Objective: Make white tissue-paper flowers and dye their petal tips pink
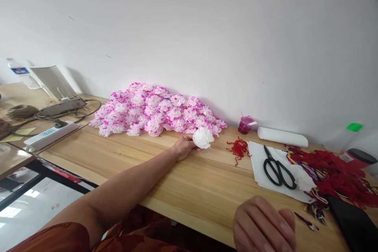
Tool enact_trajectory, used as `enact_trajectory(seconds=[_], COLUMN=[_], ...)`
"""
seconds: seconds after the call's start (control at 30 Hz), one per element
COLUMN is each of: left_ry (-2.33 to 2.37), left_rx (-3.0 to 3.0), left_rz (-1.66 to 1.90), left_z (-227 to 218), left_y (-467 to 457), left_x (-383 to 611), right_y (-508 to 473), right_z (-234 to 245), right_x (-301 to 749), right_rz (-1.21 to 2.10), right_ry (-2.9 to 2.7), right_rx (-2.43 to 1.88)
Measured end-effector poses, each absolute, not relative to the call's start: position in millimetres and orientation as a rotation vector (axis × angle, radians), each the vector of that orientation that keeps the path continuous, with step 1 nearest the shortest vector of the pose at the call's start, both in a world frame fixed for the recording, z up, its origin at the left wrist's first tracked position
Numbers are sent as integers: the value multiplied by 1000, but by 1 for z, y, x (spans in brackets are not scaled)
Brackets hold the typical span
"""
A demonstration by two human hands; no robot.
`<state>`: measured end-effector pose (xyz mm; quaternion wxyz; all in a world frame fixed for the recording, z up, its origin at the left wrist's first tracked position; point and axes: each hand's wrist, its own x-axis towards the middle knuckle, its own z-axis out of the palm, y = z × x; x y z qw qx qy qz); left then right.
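Observation:
My left hand (pixel 185 146) is closed on a white paper flower (pixel 203 138) at the front of a heap of paper flowers (pixel 153 110) with pink-purple edges. The held flower is plain white, round and ruffled. My right hand (pixel 264 226) hovers near the table's front edge with its fingers curled in; anything inside them is hidden. Beyond it, black-handled scissors (pixel 277 169) lie on white paper sheets (pixel 260 155). Short red yarn pieces (pixel 238 149) lie between the left hand and the sheets.
Along the wall stand a cup of purple liquid (pixel 245 126) and a white roll (pixel 282 137). Red and multicoloured yarn (pixel 330 169), a dark jar (pixel 358 157) and a black object (pixel 352 220) crowd the right. Power strips (pixel 51 134), twine (pixel 22 111) and a bottle (pixel 23 73) occupy the left.

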<state>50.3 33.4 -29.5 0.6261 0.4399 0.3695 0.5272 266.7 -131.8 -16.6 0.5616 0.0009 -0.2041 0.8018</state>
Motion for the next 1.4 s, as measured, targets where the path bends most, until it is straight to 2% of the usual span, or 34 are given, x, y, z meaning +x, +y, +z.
enact_trajectory(seconds=[0.17, 0.23, 0.4, 0.5, 0.53, 0.6, 0.73, 0.97, 1.07, 1.17, 1.23, 1.4], left_ry=[844, 843, 853, 854, 854, 853, 853, 867, 868, 859, 849, 826], left_rx=[1011, 1012, 1022, 1038, 1042, 1043, 1032, 1032, 1041, 1044, 1049, 1054], left_rz=[1207, 1205, 1192, 1180, 1178, 1177, 1196, 1210, 1213, 1217, 1215, 1204], left_z=[-31, -31, -33, -33, -33, -32, -30, -30, -30, -30, -31, -32], left_y=[34, 34, 32, 32, 32, 32, 32, 33, 33, 33, 34, 34], left_x=[51, 52, 52, 51, 51, 50, 49, 51, 53, 53, 53, 52], right_y=[-128, -116, -83, -74, -74, -81, -109, -134, -136, -135, -135, -139], right_z=[-27, -12, 44, 76, 84, 95, 80, -1, -24, -37, -41, -43], right_x=[255, 251, 249, 235, 227, 209, 189, 194, 192, 195, 200, 204], right_rz=[1989, 1980, 1925, 1704, 1686, 1802, 2029, 2172, 2319, 2494, 2389, 1683], right_ry=[-448, -325, -60, 203, 114, -317, -348, -529, -928, -1506, -1872, -2528], right_rx=[673, 893, 1055, 1893, 2000, 1662, 870, 277, 62, -439, -658, -998])
